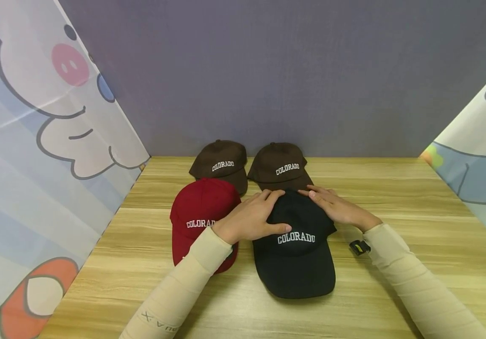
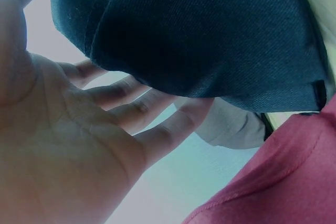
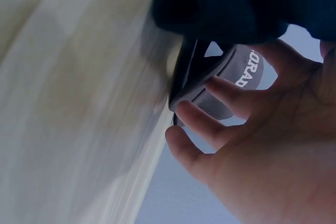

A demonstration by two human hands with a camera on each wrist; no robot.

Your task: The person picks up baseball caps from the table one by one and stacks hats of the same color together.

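Observation:
The black cap (image 1: 295, 270), lettered COLORADO in white, sits on the wooden table with its brim toward me. My left hand (image 1: 255, 217) is at the left of its crown, thumb in front and fingers reaching over the top. In the left wrist view its palm stands apart from the cloth, and the extended fingers (image 2: 157, 109) pass behind the cap. Across from it, my right hand (image 1: 338, 207) touches the back right of the crown with relaxed, spread fingers. Part of the red cap (image 1: 202, 202) is hidden by my left wrist.
Two brown COLORADO caps stand at the back, one on the left (image 1: 222, 160) and one on the right (image 1: 279, 165), near the grey wall (image 1: 285, 70). Bare wooden table (image 1: 417, 212) extends on the right. Cartoon-printed sheets (image 1: 14, 141) flank both sides.

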